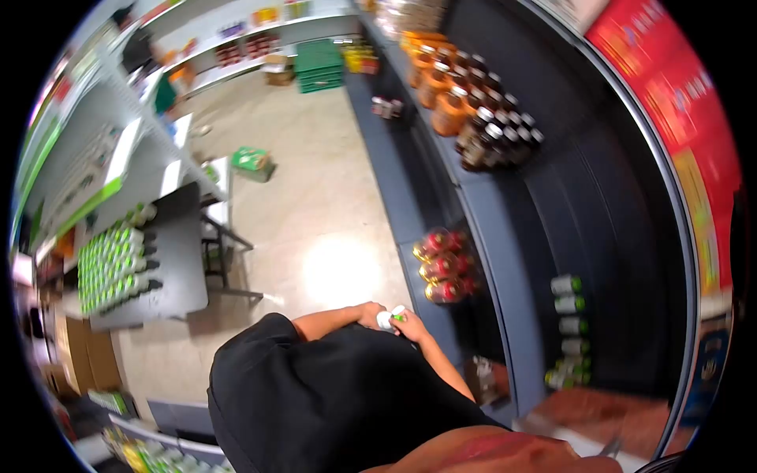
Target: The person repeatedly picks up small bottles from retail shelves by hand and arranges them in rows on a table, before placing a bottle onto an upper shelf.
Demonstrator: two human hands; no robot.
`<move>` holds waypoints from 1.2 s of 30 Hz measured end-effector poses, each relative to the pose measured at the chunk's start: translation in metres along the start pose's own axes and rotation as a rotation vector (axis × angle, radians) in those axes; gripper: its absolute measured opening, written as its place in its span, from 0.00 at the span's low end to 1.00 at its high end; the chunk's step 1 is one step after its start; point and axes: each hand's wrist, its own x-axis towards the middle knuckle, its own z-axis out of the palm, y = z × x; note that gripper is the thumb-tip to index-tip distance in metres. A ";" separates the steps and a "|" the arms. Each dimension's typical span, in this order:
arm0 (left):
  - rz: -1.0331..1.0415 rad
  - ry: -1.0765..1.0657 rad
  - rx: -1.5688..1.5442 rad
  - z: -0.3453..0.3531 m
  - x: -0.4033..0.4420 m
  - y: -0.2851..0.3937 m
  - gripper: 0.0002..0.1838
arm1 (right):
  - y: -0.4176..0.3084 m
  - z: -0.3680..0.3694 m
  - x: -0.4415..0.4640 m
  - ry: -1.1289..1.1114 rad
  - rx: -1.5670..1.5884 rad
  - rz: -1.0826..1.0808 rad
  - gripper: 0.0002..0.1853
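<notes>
In front of my black shirt, my left hand [368, 314] is closed around a small white bottle [384, 320]. Close beside it, my right hand [409, 326] grips a second small white bottle with green on it [398, 314]. The two bottles are almost touching, and fingers cover part of each. Similar white bottles with green ends [571, 303] stand in a line on the dark shelf to my right. Rows of green-and-white bottles [118, 268] fill part of a dark grey table [183, 260] on my left.
On the right, a dark shelf unit [485, 236] carries red packs with gold tops [443, 264], orange bottles [449, 112] and dark bottles [493, 142]. A green box [252, 161] lies on the floor. Green crates [318, 66] are stacked at the far end. White shelving [102, 162] lines the left.
</notes>
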 end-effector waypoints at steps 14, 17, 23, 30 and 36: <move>-0.294 0.509 -0.313 -0.055 -0.079 -0.105 0.33 | -0.146 0.040 0.175 -0.544 -0.280 -0.135 0.19; -0.415 0.666 -0.334 -0.086 -0.086 -0.116 0.36 | -0.174 0.047 0.224 -0.596 -0.331 -0.186 0.19; -0.538 0.839 -0.173 -0.111 -0.091 -0.160 0.39 | -0.207 0.067 0.284 -0.679 -0.399 -0.245 0.22; -0.816 0.971 -0.397 -0.113 -0.120 -0.166 0.37 | -0.260 0.113 0.323 -0.813 -0.672 -0.447 0.25; -0.778 1.027 -0.728 -0.088 -0.156 -0.196 0.34 | -0.271 0.195 0.366 -1.125 -0.823 -0.408 0.28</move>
